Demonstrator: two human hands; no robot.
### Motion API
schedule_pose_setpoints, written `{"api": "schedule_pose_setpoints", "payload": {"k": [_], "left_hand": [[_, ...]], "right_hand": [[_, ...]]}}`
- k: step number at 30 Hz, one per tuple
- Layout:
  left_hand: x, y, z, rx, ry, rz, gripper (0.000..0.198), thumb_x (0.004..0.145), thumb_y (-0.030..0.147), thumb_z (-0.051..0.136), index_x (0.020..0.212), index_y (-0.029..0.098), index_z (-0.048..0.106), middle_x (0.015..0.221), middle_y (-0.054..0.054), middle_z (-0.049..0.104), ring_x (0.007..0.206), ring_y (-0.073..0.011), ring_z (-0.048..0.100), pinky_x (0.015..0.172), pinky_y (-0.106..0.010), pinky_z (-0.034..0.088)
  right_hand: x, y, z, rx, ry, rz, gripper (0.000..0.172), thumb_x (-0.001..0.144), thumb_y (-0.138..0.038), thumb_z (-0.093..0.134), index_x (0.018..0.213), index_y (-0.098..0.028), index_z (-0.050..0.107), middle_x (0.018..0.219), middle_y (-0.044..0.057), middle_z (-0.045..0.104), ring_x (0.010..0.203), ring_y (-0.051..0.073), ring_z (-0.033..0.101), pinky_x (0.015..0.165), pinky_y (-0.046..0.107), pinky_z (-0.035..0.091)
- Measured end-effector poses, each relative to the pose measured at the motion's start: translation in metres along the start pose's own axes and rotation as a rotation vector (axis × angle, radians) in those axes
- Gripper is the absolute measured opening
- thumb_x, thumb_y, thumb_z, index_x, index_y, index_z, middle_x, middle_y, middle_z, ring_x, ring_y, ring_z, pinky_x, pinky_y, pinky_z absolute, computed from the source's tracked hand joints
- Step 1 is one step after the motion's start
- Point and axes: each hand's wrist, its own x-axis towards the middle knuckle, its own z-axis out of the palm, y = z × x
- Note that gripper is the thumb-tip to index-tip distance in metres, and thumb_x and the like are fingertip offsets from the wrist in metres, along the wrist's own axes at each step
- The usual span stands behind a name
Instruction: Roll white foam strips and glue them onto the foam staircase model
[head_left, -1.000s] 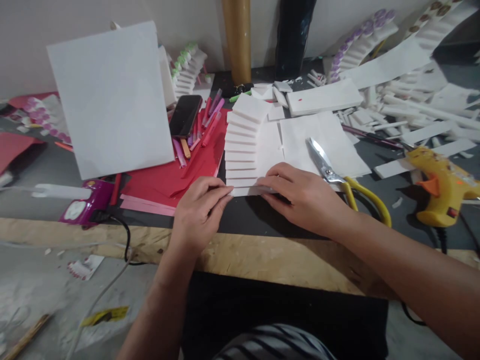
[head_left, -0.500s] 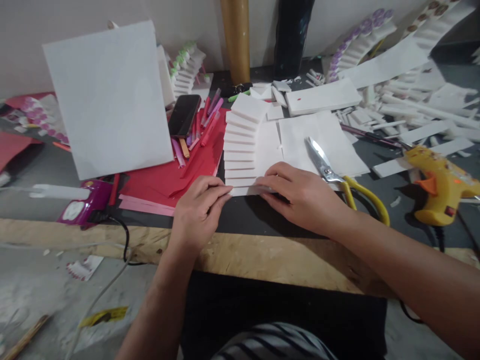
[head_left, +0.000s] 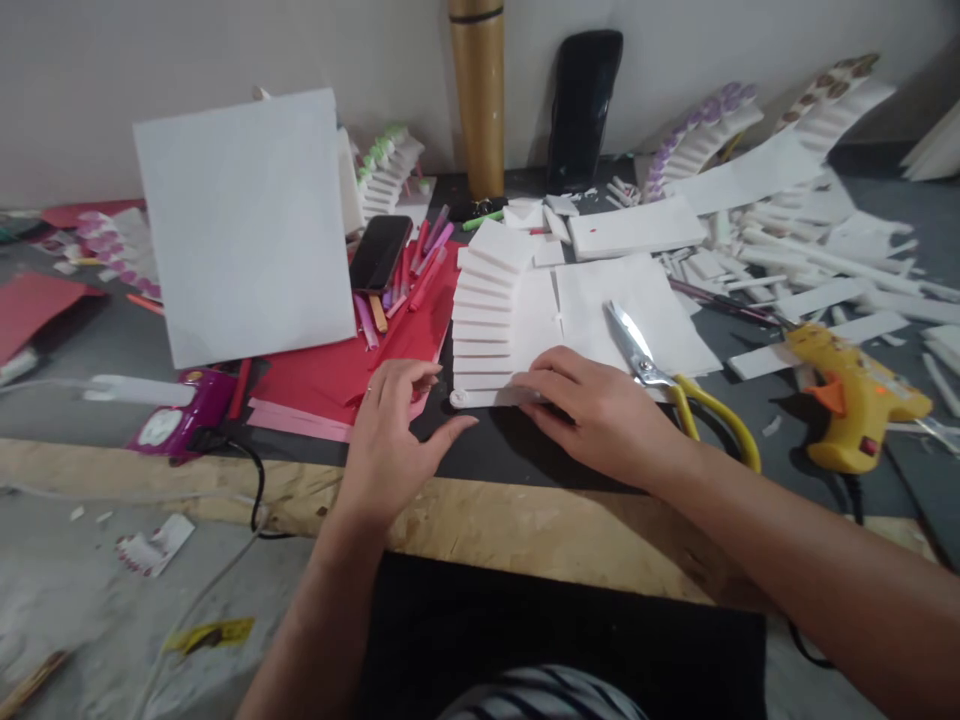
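A white foam staircase model [head_left: 486,320] of stacked strips lies on the dark table top in front of me. My right hand [head_left: 600,410] rests on its nearest strip [head_left: 484,397], fingers pressed down on it. My left hand [head_left: 390,445] hovers just left of that strip, fingers loosely apart and holding nothing, over the edge of the red paper [head_left: 330,370].
Yellow-handled scissors [head_left: 675,385] lie on a white sheet right of my hand. A yellow glue gun [head_left: 855,395] sits further right, a purple glue gun [head_left: 176,410] at the left. A white board [head_left: 240,225], a phone [head_left: 379,250], coloured strips and foam offcuts crowd the back.
My left hand has let go of the strip's left end and drawn back a little to the left, fingers opening. The view has tilted slightly. My right hand stays on the strip.
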Motion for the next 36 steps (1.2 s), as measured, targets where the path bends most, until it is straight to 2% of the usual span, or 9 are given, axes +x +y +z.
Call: {"api": "schedule_pose_setpoints", "payload": {"k": [5,12,17,21,23,26,28,30,36], "left_hand": [[-0.003,-0.004,0.007,0.1,-0.044,0.028,0.075,0.083,0.05,0.079,0.144,0.024,0.043,0.121,-0.01,0.069,0.117,-0.0314,0.062,0.105,-0.05,0.044],[0.005,-0.007,0.013,0.117,-0.068,0.051,0.055,0.099,0.043,0.06,0.146,0.022,0.042,0.119,-0.01,0.073,0.118,-0.032,0.064,0.105,-0.048,0.044],[0.018,-0.01,0.016,0.139,-0.123,0.037,0.05,0.1,0.039,0.054,0.145,0.02,0.043,0.122,-0.012,0.072,0.118,-0.0327,0.064,0.103,-0.049,0.045],[0.026,-0.005,0.005,0.204,-0.171,0.074,0.059,0.098,0.046,0.058,0.146,0.016,0.042,0.129,-0.016,0.068,0.119,-0.036,0.063,0.098,-0.05,0.048],[0.032,0.006,-0.003,0.259,-0.124,0.12,0.067,0.092,0.055,0.064,0.14,0.012,0.047,0.131,-0.021,0.065,0.121,-0.0404,0.061,0.099,-0.053,0.048],[0.048,0.034,-0.006,0.215,-0.107,0.294,0.048,0.095,0.047,0.064,0.131,0.015,0.056,0.128,-0.017,0.067,0.122,-0.0351,0.06,0.103,-0.048,0.047],[0.062,0.054,0.002,0.195,-0.236,0.431,0.035,0.097,0.037,0.063,0.123,0.014,0.062,0.121,-0.015,0.07,0.116,-0.0324,0.063,0.1,-0.046,0.048],[0.074,0.071,0.019,0.24,-0.348,0.539,0.028,0.095,0.032,0.064,0.114,0.012,0.066,0.117,-0.015,0.07,0.113,-0.034,0.062,0.094,-0.047,0.048],[0.096,0.089,0.067,0.416,-0.345,0.67,0.013,0.091,0.012,0.058,0.101,0.009,0.067,0.108,-0.015,0.069,0.107,-0.0332,0.061,0.086,-0.045,0.046]], "right_hand": [[0.002,-0.001,-0.001,0.0,0.022,-0.033,0.02,0.099,-0.016,0.054,0.108,-0.012,0.071,0.101,0.013,0.069,0.084,0.021,0.067,0.071,0.033,0.055],[0.004,-0.003,-0.006,-0.072,0.031,-0.022,0.027,0.103,-0.021,0.05,0.098,-0.013,0.075,0.095,0.011,0.07,0.079,0.018,0.067,0.069,0.029,0.05],[0.009,-0.013,-0.026,-0.139,0.032,0.029,0.03,0.104,-0.024,0.046,0.097,-0.013,0.074,0.097,0.011,0.07,0.079,0.018,0.065,0.07,0.028,0.047],[0.015,-0.021,-0.058,-0.248,-0.068,0.188,0.026,0.102,-0.025,0.049,0.105,-0.013,0.072,0.106,0.012,0.07,0.075,0.018,0.064,0.071,0.031,0.044],[0.016,-0.023,-0.077,-0.347,-0.117,0.316,0.025,0.099,-0.021,0.048,0.109,-0.014,0.07,0.107,0.012,0.072,0.077,0.02,0.066,0.068,0.032,0.042],[0.011,-0.022,-0.099,-0.51,-0.246,0.529,0.025,0.098,-0.02,0.046,0.111,-0.015,0.066,0.095,0.013,0.074,0.083,0.027,0.07,0.063,0.032,0.037],[0.003,-0.019,-0.103,-0.597,-0.346,0.645,0.025,0.098,-0.028,0.048,0.112,-0.016,0.065,0.096,0.014,0.075,0.086,0.031,0.072,0.062,0.033,0.039],[-0.007,-0.015,-0.1,-0.648,-0.401,0.667,0.032,0.097,-0.04,0.051,0.114,-0.015,0.063,0.103,0.017,0.073,0.091,0.035,0.073,0.064,0.035,0.043],[-0.022,-0.005,-0.08,-0.643,-0.385,0.657,0.042,0.094,-0.048,0.048,0.109,-0.012,0.063,0.106,0.017,0.07,0.089,0.037,0.074,0.064,0.039,0.05]]}}
